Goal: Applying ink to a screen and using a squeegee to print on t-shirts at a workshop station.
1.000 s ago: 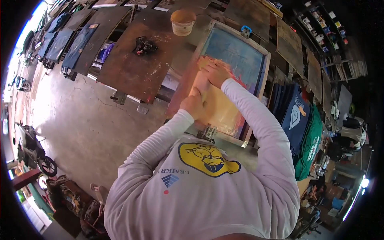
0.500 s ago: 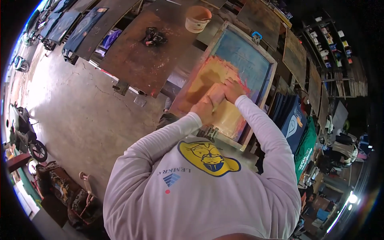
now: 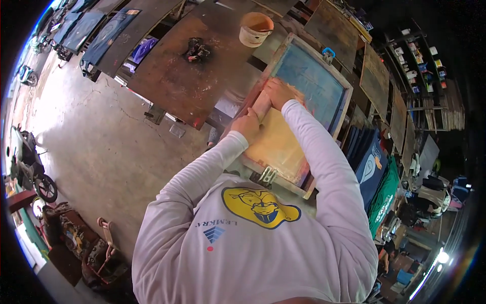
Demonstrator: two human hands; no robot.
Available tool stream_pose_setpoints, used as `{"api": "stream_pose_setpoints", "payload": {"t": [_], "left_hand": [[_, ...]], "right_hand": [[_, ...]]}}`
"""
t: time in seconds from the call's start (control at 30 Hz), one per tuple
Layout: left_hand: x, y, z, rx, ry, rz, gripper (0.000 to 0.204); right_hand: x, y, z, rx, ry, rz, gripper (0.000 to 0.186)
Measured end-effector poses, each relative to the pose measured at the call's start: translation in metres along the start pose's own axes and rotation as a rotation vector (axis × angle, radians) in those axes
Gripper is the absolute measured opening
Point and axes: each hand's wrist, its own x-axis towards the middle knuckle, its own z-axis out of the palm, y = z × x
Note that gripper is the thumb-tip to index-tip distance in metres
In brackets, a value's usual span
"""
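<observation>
Squeegee [image 3: 261,107] gripped two-handed on printing screen [image 3: 314,76]

Both hands are closed on it: the left hand [image 3: 247,126] around the nearer end, the right hand [image 3: 277,93] around the farther. It sits at the screen's nine o'clock side, with yellow ink [image 3: 279,139] spread toward six o'clock. I'd judge this an ink-spreading stroke; the next move calls for even pressure and a steady blade angle.

Two hands: one left hand [image 3: 246,126], one right hand [image 3: 278,93]. One pale bar [image 3: 261,106], one framed screen [image 3: 347,101], one bucket [image 3: 252,36], one crumpled dark bundle [image 3: 196,49], one blue-handled clamp [image 3: 329,52], one metal hinge [image 3: 269,174], one green garment [image 3: 385,198], one patterned seat [image 3: 77,230]. At least two motorbikes [image 3: 25,158].
</observation>
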Motion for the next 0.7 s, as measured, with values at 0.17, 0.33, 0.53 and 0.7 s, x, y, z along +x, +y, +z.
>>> {"api": "stream_pose_setpoints", "payload": {"t": [0.17, 0.33, 0.53, 0.7], "left_hand": [[-0.003, 0.007, 0.009, -0.018, -0.081, -0.004, 0.084], [-0.012, 0.032, 0.009, -0.014, -0.177, 0.054, 0.083], [0.001, 0.021, -0.007, 0.000, -0.012, -0.061, 0.082], [0.009, 0.010, 0.003, 0.105, -0.085, 0.000, 0.083]], "right_hand": [[-0.032, 0.007, -0.009, -0.082, -0.154, 0.020, 0.017], [-0.045, 0.018, -0.034, -0.117, -0.432, -0.055, 0.016], [-0.001, 0.015, -0.011, 0.065, -0.007, -0.002, 0.014], [-0.014, 0.021, 0.011, -0.073, -0.051, -0.060, 0.017]]}}
